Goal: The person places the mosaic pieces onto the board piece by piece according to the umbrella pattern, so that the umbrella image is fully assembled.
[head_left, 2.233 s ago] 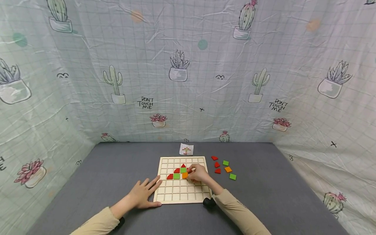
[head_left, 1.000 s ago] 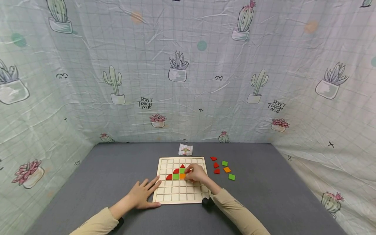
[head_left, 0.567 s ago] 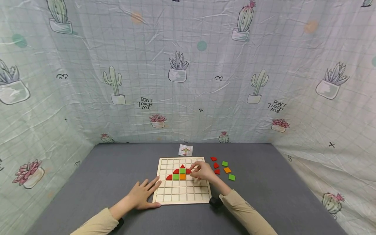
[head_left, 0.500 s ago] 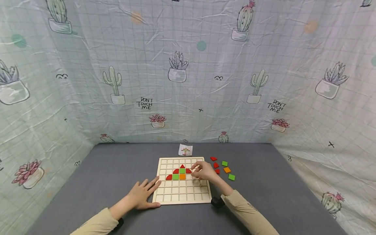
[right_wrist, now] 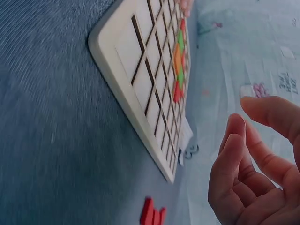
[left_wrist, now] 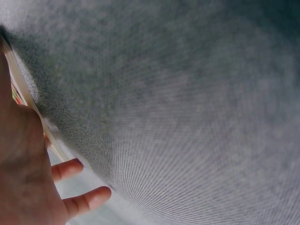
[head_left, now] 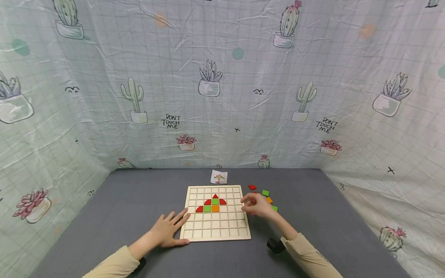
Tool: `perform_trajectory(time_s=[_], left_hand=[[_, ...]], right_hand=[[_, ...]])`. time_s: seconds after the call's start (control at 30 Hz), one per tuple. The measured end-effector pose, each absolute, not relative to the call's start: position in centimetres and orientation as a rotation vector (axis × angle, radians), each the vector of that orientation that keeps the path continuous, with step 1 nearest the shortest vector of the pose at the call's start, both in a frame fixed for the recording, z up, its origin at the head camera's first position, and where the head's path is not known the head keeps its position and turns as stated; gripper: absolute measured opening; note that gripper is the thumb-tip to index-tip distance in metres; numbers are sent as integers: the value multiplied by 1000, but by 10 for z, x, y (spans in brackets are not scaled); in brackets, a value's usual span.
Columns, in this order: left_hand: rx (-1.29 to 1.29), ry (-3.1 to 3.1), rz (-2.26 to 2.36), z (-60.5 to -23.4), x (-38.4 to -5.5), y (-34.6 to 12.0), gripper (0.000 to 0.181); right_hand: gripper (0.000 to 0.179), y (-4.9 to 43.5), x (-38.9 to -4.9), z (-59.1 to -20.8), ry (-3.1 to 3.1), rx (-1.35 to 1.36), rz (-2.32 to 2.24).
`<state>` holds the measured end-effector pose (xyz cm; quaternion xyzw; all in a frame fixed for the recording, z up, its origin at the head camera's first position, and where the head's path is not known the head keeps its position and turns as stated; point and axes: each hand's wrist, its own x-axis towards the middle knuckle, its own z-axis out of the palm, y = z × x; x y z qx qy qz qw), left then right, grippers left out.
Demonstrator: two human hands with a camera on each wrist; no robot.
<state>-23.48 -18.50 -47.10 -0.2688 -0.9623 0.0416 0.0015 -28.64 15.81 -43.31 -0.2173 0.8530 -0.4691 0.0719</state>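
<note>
A wooden grid board (head_left: pixel 224 224) lies on the grey table. Set in its cells are a red triangle (head_left: pixel 215 196), red quarter-rounds (head_left: pixel 223 202), green squares (head_left: pixel 207 209) and an orange square (head_left: pixel 215 208). My left hand (head_left: pixel 167 231) rests with spread fingers at the board's left edge, thumb by its near corner. Over the right edge hovers my right hand (head_left: pixel 259 205), fingers loosely curled. In the right wrist view a gap shows between thumb and fingertips (right_wrist: pixel 234 140), with nothing held there. That hand partly hides the loose pieces behind it.
Right of the board lie loose pieces: a red one (head_left: pixel 252 187), green squares (head_left: pixel 265 192) and an orange square (head_left: pixel 269 200). A small printed card (head_left: pixel 219 177) lies beyond the board's far edge. A cactus-print curtain (head_left: pixel 222 127) stands behind the table.
My right hand settled the orange square into its cell beside the green one, let it go, and moved right to the board's edge. My left hand stayed put.
</note>
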Motion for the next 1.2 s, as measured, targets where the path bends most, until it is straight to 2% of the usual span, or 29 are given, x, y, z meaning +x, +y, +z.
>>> perform_trajectory(time_s=[0.23, 0.73, 1.2], left_hand=[[-850, -3008, 148, -471, -234, -185, 85], [-840, -3018, 159, -468, -233, -184, 84], [-850, -3030, 138, -466, -232, -183, 84]], right_hand=[[26, 186, -280, -430, 2601, -595, -1414], [29, 242, -283, -451, 2712, -477, -1258], [31, 268, -295, -460, 2772, -317, -1167]])
